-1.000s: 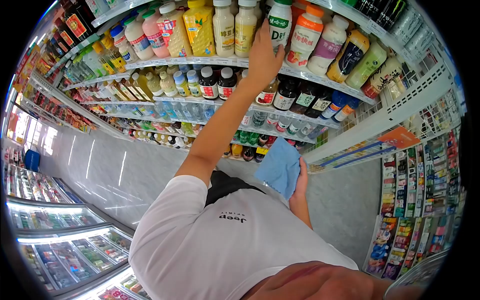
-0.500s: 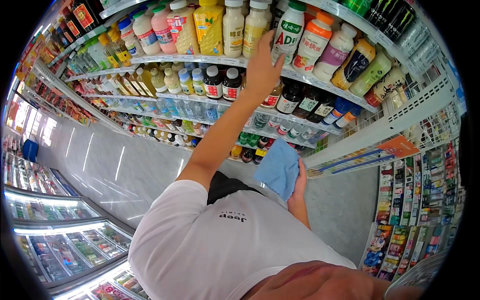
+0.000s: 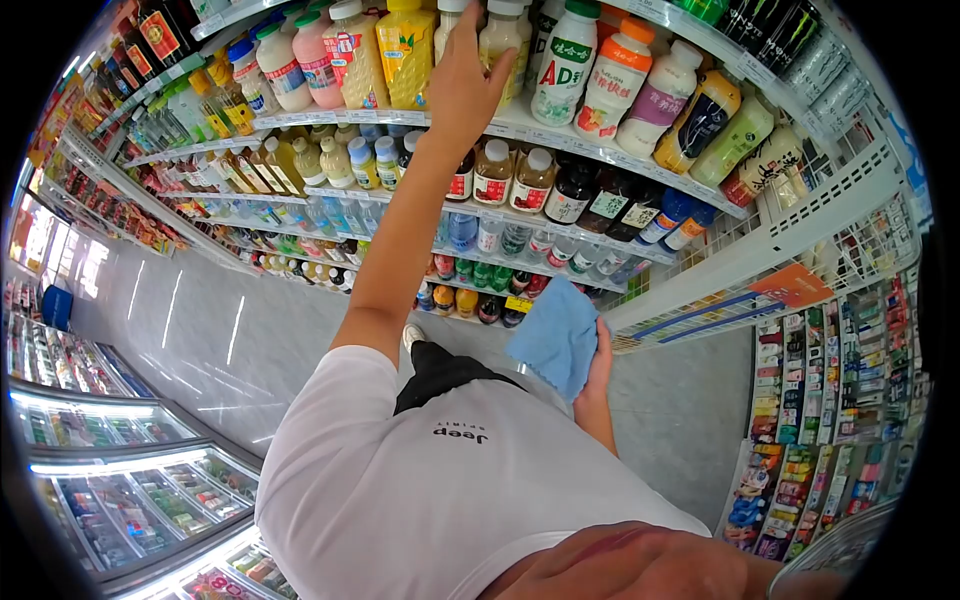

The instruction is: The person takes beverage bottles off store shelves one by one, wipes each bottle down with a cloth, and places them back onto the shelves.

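Observation:
My left hand (image 3: 465, 95) is raised to the upper shelf, thumb and fingers apart, in front of two cream-coloured bottles; one (image 3: 503, 40) stands just right of its fingers. Whether the fingertips touch a bottle cannot be made out. Left of the hand is a yellow bottle (image 3: 404, 58). To the right stand a white green-capped bottle (image 3: 566, 68) and an orange-capped one (image 3: 614, 80). Lower down, my right hand (image 3: 598, 372) is closed on a light blue cloth (image 3: 556, 335), which hangs in front of my waist and hides part of the fingers.
Below the upper shelf (image 3: 560, 138) are more rows of bottled drinks. A white wire-grid rack (image 3: 800, 230) stands at the right, with packed shelves beyond. Lit display cases (image 3: 140, 465) are at the lower left. Grey floor (image 3: 190, 320) shows between them and the shelves.
My left hand has moved left along the upper shelf, from beside the green-capped bottle to the cream-coloured bottles. My right hand still holds the blue cloth. A shoe now shows below.

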`<act>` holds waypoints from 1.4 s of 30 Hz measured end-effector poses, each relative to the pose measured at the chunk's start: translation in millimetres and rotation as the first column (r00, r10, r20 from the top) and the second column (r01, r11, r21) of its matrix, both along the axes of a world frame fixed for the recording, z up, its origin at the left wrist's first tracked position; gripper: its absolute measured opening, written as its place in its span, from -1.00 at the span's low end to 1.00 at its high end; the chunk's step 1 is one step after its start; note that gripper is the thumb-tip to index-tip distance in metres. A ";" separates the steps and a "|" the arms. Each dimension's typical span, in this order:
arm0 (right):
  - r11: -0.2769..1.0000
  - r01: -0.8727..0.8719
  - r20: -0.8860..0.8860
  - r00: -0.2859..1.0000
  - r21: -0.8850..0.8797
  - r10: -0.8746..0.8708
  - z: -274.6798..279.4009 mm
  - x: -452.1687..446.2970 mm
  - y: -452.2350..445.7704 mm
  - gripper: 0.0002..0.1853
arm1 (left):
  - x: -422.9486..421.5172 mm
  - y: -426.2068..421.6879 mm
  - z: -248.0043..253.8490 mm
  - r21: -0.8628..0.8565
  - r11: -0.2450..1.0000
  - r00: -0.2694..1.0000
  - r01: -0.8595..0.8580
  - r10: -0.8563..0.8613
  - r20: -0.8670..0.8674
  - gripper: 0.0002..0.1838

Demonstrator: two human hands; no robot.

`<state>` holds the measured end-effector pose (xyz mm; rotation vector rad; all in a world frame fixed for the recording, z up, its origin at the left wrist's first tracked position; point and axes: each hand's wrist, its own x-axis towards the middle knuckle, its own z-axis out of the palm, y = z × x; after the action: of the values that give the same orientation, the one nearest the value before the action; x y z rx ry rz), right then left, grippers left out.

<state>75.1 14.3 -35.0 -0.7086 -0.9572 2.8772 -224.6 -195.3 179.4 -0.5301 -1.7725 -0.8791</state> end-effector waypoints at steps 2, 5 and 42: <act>1.000 -0.003 -0.006 1.000 -0.005 0.002 3.3 -0.3 -1.2 -0.39 | 0.3 2.2 3.3 0.014 0.999 0.996 0.052 -0.052 0.067 -0.19; 1.000 -0.014 -0.011 1.000 -0.016 0.013 3.1 0.3 -0.8 -0.39 | 9.7 5.0 11.4 0.065 0.993 0.970 0.099 -0.111 0.216 -0.16; 1.000 0.010 0.027 1.000 0.016 -0.011 0.3 -3.9 -5.4 -0.43 | 22.4 -15.4 -21.3 0.382 0.809 0.824 0.447 -0.539 0.176 -0.39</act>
<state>71.2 9.0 -34.7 -0.7513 -0.9747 2.8553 -202.2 -210.6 158.1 -0.6946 -1.7026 -1.6594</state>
